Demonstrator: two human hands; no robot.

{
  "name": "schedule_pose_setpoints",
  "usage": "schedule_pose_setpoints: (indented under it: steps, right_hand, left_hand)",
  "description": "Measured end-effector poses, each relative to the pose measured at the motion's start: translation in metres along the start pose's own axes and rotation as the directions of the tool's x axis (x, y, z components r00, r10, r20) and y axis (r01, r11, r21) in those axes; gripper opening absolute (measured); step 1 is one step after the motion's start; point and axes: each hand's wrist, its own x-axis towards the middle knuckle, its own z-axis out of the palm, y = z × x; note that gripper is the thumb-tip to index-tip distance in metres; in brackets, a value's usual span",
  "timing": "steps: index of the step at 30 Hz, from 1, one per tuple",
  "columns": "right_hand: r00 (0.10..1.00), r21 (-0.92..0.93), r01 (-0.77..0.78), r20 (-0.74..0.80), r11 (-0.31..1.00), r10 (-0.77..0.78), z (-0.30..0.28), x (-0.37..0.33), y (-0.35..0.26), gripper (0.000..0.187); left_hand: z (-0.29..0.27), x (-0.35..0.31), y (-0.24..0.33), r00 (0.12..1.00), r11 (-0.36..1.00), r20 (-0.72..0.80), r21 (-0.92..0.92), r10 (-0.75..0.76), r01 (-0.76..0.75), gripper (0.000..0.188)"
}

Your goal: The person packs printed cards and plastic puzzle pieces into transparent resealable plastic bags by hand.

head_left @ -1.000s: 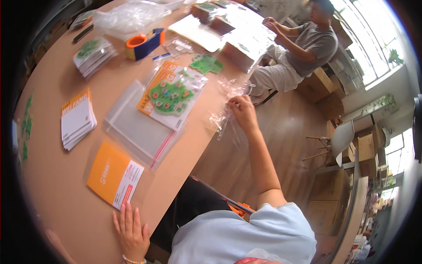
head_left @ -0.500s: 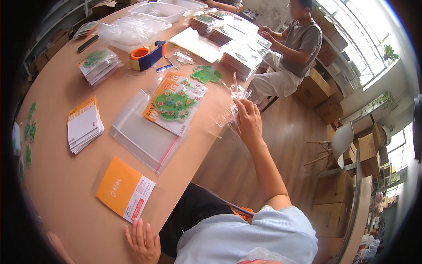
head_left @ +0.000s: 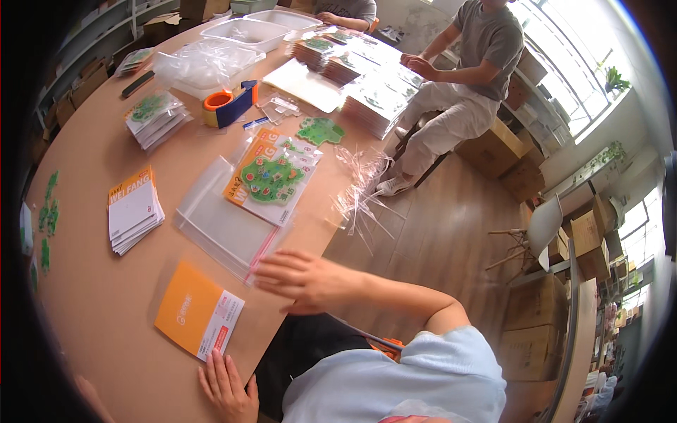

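Observation:
My left hand lies flat at the table's near edge, fingers spread, fingertips at the lower edge of an orange and white card. My right hand is over the table edge with its fingers stretched out, slightly blurred, and nothing shows in it. Its fingertips are by the pink-striped end of a clear plastic bag; whether they touch is unclear. Orange and white cards and a green map-shaped piece lie partly over the bag. Clear plastic strips hang in a tangle off the table's right edge.
A stack of cards stands on the left, a bagged stack behind it. Farther back are a tape dispenser, plastic bins and tall packaged stacks. A seated person is across the table's right side.
My right hand has left the plastic strips and come back toward me, over to the bag's near end. The left hand stays at the card.

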Motion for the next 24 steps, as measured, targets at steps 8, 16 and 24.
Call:
schedule_pose_setpoints:
  steps: [8, 16, 24]
  right_hand:
    - [0.958, 0.035, 0.277, 0.074, 0.960, -0.278, 0.056, 0.011, -0.019, 0.072]
    - [0.919, 0.005, 0.362, -0.168, 0.932, -0.356, 0.073, 0.003, -0.033, 0.033]
    - [0.931, -0.021, 0.336, -0.147, 0.942, -0.335, 0.070, -0.006, -0.032, 0.034]
  left_hand:
    - [0.003, -0.008, -0.001, 0.982, 0.993, -0.143, 0.017, 0.120, -0.119, 0.041]
    - [0.008, -0.021, 0.005, 0.978, 0.999, -0.207, 0.034, 0.013, -0.007, 0.030]
    - [0.017, -0.031, 0.000, 0.987, 0.997, -0.155, -0.058, 0.047, -0.057, 0.024]
